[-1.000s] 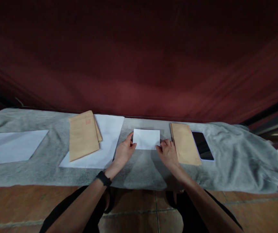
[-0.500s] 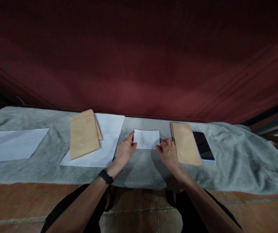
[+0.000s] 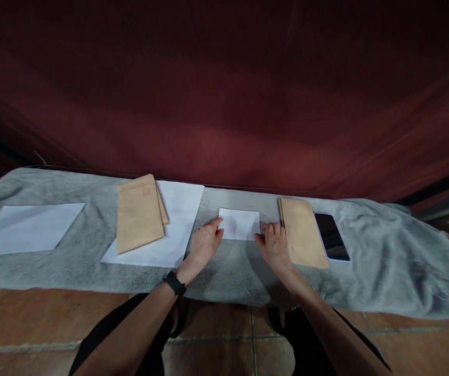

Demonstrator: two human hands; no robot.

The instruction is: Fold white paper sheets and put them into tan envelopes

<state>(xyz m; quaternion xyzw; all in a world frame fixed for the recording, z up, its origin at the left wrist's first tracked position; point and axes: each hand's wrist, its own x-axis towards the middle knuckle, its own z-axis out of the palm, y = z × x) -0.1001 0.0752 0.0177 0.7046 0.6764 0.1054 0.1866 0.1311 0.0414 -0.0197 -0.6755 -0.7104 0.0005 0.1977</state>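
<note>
A small folded sheet of white paper [image 3: 239, 224] lies flat on the grey cloth between my two hands. My left hand [image 3: 205, 244] rests at its left edge, thumb and forefinger apart with their tips at the paper. At the lower right corner is the thumb of my right hand [image 3: 275, 249]; its other fingers are loosely bent over the cloth, apart from the thumb. Right beside that hand lies a stack of brown envelopes [image 3: 305, 235]. Neither hand has lifted anything.
Other brown envelopes [image 3: 138, 219] lie on a large white sheet [image 3: 183, 209] to the left. Another white sheet [image 3: 28, 224] is farther left. A phone [image 3: 331, 236] sits beside the right envelopes. Behind the grey cloth [image 3: 381, 261] rises a dark red surface [image 3: 224, 115].
My left forefinger has come down along the paper's left edge, nearer the thumb. The view has shifted slightly; the paper and envelopes lie as before.
</note>
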